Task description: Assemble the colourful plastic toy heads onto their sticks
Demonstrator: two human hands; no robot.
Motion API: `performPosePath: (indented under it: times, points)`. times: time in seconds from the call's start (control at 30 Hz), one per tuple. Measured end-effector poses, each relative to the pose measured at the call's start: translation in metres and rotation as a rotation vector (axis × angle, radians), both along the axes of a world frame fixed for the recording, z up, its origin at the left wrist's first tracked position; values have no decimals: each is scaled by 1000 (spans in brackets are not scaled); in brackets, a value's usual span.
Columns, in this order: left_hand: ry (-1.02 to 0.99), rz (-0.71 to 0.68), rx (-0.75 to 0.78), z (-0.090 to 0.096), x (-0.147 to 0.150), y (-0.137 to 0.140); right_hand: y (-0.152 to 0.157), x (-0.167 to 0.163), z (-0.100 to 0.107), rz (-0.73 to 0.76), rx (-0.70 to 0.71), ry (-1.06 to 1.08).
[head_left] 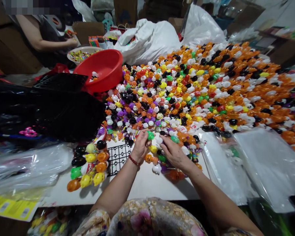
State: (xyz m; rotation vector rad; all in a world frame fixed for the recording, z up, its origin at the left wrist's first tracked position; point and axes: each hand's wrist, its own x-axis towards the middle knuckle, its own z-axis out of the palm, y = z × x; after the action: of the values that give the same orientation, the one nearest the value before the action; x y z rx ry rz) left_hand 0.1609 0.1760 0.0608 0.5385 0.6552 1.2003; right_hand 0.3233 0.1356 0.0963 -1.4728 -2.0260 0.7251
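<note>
My left hand (140, 146), with a red bead bracelet at the wrist, pinches a small green plastic figure (150, 135). Close beside it, the fingers of my right hand (173, 152) are closed at a white plastic figure (159, 140). Loose figures lie under and around both hands, among them a white ghost-like one (156, 168) and an orange one (151, 159). Some have thin striped stems (194, 154). To the left of my hands, a black grid rack (119, 159) lies on the white table (147, 186), with upright rows of figures (90, 158) at its left end.
A huge heap of figures (199, 88) covers the table's far side. A red basin (103, 70) stands behind on the left, near a black plastic-covered stack (64, 108). Clear bags (260, 164) lie at right, more bags (39, 164) at left. Another person's arm (39, 39) shows far left.
</note>
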Motion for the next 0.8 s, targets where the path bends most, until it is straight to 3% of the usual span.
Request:
performPosePath:
  times: [0.17, 0.5, 0.63, 0.8]
  points:
    - [49, 25, 0, -5, 1, 2, 0, -6, 1, -25, 28, -37]
    - [150, -112, 101, -2, 0, -6, 0, -3, 8, -67, 46, -113]
    - [290, -133, 176, 0, 1, -11, 2, -4, 7, -54, 40, -93]
    - [509, -98, 258, -4, 5, -15, 1, -12, -10, -71, 86, -90]
